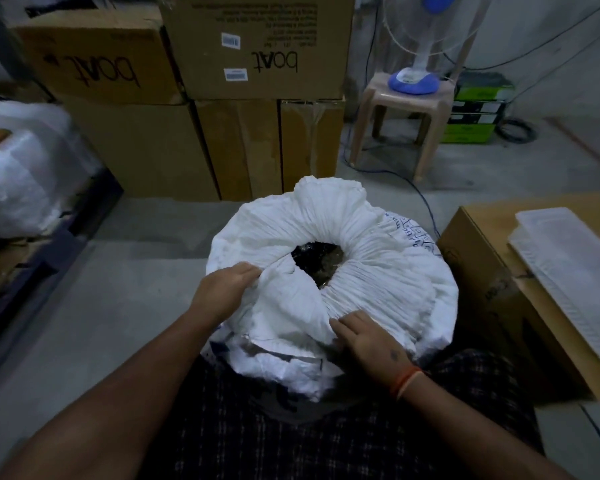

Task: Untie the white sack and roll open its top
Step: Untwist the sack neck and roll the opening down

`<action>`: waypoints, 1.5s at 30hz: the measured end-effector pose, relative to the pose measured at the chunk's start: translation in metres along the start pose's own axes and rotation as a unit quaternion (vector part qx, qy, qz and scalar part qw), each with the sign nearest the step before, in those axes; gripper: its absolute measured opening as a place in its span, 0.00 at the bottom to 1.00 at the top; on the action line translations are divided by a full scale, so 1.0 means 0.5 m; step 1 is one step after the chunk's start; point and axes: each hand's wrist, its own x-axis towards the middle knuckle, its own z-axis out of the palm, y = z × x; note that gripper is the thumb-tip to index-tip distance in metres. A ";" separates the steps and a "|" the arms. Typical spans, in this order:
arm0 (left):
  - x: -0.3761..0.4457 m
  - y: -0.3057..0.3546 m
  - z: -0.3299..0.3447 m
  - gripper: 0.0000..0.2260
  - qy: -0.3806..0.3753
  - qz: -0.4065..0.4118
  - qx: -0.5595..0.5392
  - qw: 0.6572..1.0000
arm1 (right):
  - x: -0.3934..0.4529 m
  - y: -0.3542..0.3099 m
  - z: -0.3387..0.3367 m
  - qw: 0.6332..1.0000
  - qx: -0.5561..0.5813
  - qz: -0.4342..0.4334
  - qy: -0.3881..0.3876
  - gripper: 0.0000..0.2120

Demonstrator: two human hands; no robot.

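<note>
The white woven sack [388,271] stands upright on the floor right in front of me. Its top is gathered into pleats around a small dark opening [317,259], where dark contents show. My left hand [227,287] grips a fold of the sack fabric at the near-left side of the opening. At the near-right side my right hand [368,337] pinches the pleated fabric with curled fingers; an orange band is on that wrist. No tie or string is visible on the sack.
Stacked cardboard boxes [257,50] stand behind the sack. A plastic stool [406,109] with a fan base is at the back right. A cardboard box [492,271] with clear trays [568,278] sits right of the sack. Plastic-wrapped bundles [21,168] lie left. A blue cable [426,206] runs along the floor.
</note>
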 end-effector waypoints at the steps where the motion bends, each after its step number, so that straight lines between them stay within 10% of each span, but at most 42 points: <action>1: 0.003 0.005 0.002 0.27 -0.003 0.006 0.006 1.000 | 0.001 0.004 0.000 1.000 0.005 -0.002 0.008 0.14; 9: -0.020 0.074 0.002 0.30 -0.026 0.200 -0.083 0.976 | 0.037 0.061 -0.029 0.981 0.069 0.118 0.140 0.14; 18: -0.005 0.106 0.061 0.32 -0.016 0.099 -0.114 0.988 | 0.056 0.154 -0.018 0.986 0.010 0.163 0.034 0.18; 24: 0.028 0.088 0.075 0.38 -0.084 0.150 -0.029 0.985 | 0.078 0.181 -0.022 0.983 -0.075 0.134 -0.100 0.38; 37: 0.024 0.034 0.018 0.11 0.052 0.250 0.041 0.966 | 0.076 0.207 -0.073 0.994 -0.046 0.021 -0.094 0.11; 45: -0.033 -0.052 -0.032 0.19 0.060 0.276 0.082 0.956 | 0.002 0.145 -0.081 0.986 -0.014 0.060 -0.155 0.14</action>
